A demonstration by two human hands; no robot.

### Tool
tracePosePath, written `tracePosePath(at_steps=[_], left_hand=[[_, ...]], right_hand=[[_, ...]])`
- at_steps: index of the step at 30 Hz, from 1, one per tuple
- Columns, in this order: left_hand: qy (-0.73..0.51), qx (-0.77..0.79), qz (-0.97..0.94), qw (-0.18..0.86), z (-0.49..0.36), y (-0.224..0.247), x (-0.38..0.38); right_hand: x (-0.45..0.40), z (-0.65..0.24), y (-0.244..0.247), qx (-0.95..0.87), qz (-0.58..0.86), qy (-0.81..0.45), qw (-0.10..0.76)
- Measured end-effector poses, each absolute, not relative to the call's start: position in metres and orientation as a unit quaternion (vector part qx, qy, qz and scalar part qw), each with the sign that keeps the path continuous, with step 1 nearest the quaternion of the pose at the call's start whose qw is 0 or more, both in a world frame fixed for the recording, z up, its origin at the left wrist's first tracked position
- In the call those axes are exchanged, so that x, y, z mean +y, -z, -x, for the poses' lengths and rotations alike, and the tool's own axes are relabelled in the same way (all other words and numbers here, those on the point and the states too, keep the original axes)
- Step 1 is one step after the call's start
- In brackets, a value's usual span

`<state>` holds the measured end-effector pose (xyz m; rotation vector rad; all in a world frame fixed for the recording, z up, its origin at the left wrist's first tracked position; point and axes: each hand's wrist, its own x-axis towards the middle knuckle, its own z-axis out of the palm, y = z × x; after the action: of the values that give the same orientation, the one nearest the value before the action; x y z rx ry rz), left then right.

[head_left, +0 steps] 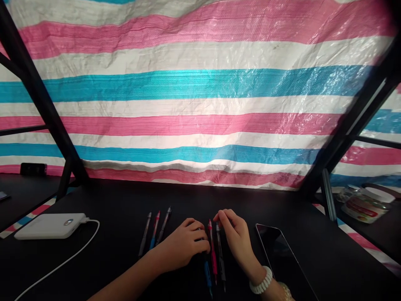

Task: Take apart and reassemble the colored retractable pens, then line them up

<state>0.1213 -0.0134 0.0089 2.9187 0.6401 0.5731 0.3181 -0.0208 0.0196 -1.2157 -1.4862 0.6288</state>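
Note:
My left hand (188,242) has its fingers curled over the upper part of a blue pen (207,274), whose lower end shows below them. Just right of it lie a pink-red pen (213,255) and a black pen (221,259), side by side and roughly parallel. My right hand (233,225) is bent inward at the upper ends of these two pens, fingers pressed together. Whether its fingertips hold anything is hidden. Left of my left hand lie a grey-black pen (144,236), a red-topped pen with a blue lower part (155,230) and another dark pen (164,225).
A phone (282,255) lies right of my right wrist. At the left sits a white power bank (46,226) with a white cable (72,257). Black frame legs flank the black table (119,196). Striped sheeting (200,88) hangs behind; a jar (368,205) stands far right.

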Motion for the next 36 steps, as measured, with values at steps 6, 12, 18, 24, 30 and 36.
tracePosePath(at_steps=[6,12,18,24,30,36], left_hand=[[-0.234,0.258,-0.937,0.030,-0.107,-0.019,-0.004],[-0.316,0.321,-0.892,-0.040,-0.103,-0.024,-0.002],[-0.303,0.346,-0.885,-0.076,-0.108,-0.025,-0.007],[-0.267,0.335,-0.890,-0.154,-0.107,-0.023,-0.005],[-0.220,0.364,-0.894,-0.140,-0.115,-0.024,-0.011],[-0.170,0.400,-0.899,-0.051,-0.116,-0.023,-0.016]], right_hand=[[-0.021,-0.317,-0.022,-0.657,0.505,-0.285,0.483],[-0.028,-0.311,-0.026,-0.751,0.468,-0.265,0.382],[-0.030,-0.311,-0.024,-0.814,0.465,-0.191,0.290],[-0.030,-0.310,-0.024,-0.831,0.450,-0.169,0.282],[-0.028,-0.305,-0.019,-0.846,0.497,-0.040,0.187],[-0.029,-0.303,-0.015,-0.860,0.484,0.029,0.160]])
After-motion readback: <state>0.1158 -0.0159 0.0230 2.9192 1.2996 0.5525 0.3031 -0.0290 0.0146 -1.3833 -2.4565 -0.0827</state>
